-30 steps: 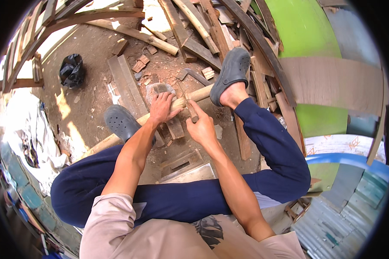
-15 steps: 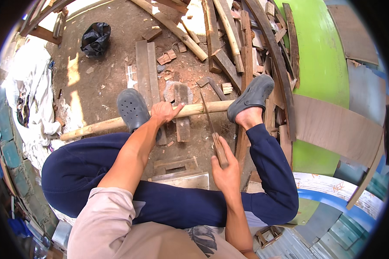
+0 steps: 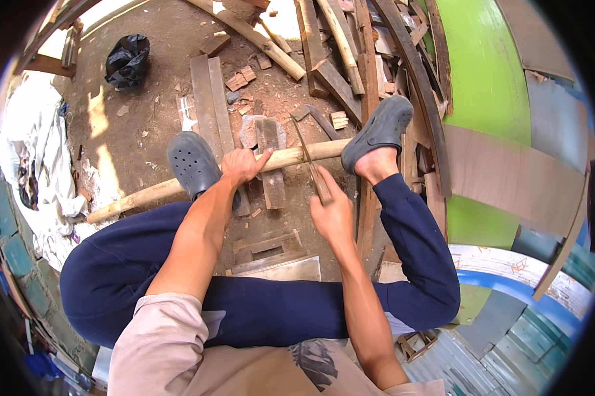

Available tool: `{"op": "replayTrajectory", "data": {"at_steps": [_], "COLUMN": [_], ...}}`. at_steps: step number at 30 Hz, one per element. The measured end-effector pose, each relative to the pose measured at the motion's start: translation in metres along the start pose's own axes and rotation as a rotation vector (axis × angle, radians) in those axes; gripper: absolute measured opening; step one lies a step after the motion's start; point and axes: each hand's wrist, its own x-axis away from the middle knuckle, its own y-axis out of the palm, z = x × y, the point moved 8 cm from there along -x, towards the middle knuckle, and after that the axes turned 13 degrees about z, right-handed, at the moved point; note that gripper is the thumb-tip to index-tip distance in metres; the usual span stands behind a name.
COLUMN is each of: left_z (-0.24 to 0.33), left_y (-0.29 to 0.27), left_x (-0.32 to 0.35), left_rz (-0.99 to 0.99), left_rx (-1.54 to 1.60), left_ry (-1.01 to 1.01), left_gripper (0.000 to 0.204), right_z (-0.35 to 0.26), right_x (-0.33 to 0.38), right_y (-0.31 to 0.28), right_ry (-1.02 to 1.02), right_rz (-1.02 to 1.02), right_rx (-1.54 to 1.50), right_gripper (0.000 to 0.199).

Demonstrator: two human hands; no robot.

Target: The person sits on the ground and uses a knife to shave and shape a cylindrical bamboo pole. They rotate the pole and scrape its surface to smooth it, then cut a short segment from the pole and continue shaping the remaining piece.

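A pale round wooden pole (image 3: pixel 322 150) lies crosswise on the ground over a short block of wood (image 3: pixel 272 189). My left hand (image 3: pixel 242 165) is wrapped over the pole beside that block, thumb along its top. In my right hand (image 3: pixel 334 215) is the wooden handle of a handsaw (image 3: pixel 302 140). Its thin blade, seen nearly edge-on, crosses the pole to the right of the block. My left clog (image 3: pixel 193 162) rests on the pole left of my hand, and my right clog (image 3: pixel 380 131) is at the pole's right end, hiding its tip.
Planks and beams (image 3: pixel 421 92) are heaped at the far right, next to a green sheet (image 3: pixel 485 72). A black plastic bag (image 3: pixel 127 61) lies at the far left, white cloth (image 3: pixel 40 145) nearer. A wooden frame piece (image 3: pixel 268 248) sits near my legs.
My right hand has pushed forward and slightly left with the handsaw, bringing its handle closer to the pole. My left hand keeps its hold on the pole. The whole view has shifted slightly.
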Motion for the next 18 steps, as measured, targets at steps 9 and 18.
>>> {"op": "replayTrajectory", "data": {"at_steps": [9,18], "left_z": [0.001,0.004], "left_y": [-0.003,-0.009], "left_x": [0.001,0.002], "left_rz": [-0.018,-0.025], "left_rx": [-0.004,-0.029], "left_ry": [-0.017,-0.042], "left_gripper": [0.096,0.096], "right_z": [-0.013,-0.016], "right_x": [0.056,0.017], "right_y": [-0.040,-0.007], "right_ry": [-0.084,0.141], "right_rz": [0.003,-0.095], "right_rx": [-0.158,-0.118], "right_gripper": [0.066,0.066]}}
